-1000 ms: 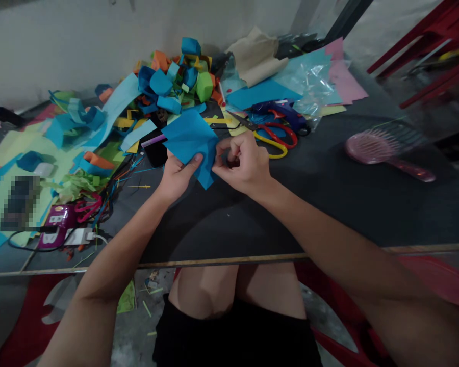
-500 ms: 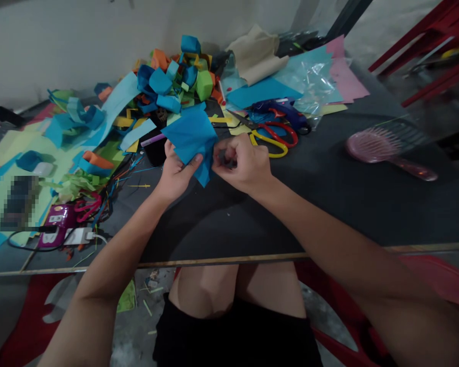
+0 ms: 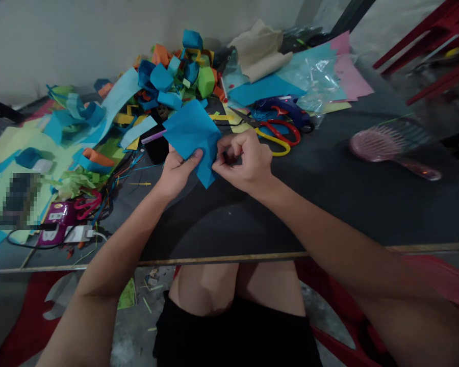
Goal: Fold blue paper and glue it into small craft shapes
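A creased sheet of blue paper (image 3: 193, 130) is held up above the dark table, one corner pointing down. My left hand (image 3: 179, 168) grips it from the left, thumb pressed on the front and the other fingers hidden behind. At the paper's right edge, my right hand (image 3: 245, 158) is closed, thumb and fingertips pinched on the side. Just beyond the right hand lie scissors (image 3: 277, 137) with red and yellow handles. Behind the paper is a heap of folded paper pieces (image 3: 176, 76) in blue, orange and green.
A pink hairbrush (image 3: 375, 145) lies on the right of the table (image 3: 229, 229). Left are a purple power strip (image 3: 57, 219), a white plug (image 3: 78, 233), a blurred-out phone-like object (image 3: 19, 199) and pale green sheets (image 3: 7, 145). A dark blue tool (image 3: 290, 109) rests behind the scissors.
The blue paper has turned slightly and looks flatter, showing more of its face. Both hands keep hold of it, almost in the same place. The view has shifted a little.
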Motion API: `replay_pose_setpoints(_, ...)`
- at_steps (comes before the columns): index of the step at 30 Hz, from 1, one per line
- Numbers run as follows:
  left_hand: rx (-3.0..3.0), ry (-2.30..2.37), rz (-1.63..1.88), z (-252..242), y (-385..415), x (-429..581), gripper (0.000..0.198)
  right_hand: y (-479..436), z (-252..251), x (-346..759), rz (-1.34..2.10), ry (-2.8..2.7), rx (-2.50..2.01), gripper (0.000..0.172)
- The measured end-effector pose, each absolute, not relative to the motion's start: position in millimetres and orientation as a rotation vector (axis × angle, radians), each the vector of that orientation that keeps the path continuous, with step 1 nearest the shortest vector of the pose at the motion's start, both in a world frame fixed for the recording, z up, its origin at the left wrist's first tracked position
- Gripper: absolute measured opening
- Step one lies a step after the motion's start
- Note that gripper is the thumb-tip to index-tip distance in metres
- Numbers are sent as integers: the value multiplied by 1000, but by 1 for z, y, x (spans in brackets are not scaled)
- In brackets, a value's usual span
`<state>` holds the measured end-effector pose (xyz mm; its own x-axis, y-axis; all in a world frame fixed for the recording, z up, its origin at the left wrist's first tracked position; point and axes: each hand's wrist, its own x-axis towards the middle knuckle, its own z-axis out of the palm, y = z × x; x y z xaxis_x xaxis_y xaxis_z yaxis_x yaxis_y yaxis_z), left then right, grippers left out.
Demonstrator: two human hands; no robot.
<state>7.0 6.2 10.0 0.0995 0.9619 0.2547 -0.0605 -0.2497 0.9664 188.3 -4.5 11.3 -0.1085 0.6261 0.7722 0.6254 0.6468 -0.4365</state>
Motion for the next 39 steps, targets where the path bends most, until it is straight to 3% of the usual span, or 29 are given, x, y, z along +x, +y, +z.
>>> replay_pose_setpoints(10,1221,842,1223,19,-4,14,44,-8,14,187,349,-1606,-854,26)
replay_pose_setpoints(18,1830,1022,1194,27,7,1,39,11,23,192,905,-1419,-894,53)
replay_pose_setpoints(25,1843,1011,1153,32,3,4,39,5,32,187,1166,-1233,-954,37)
replay_pose_setpoints(31,1509,1180,1378,32,0,8,42,3,24,185,1274,-1230,-913,35)
replay_pose_setpoints(39,1528,1281,1450,32,-3,9,43,-1,24,183,1270,-1251,-917,33)
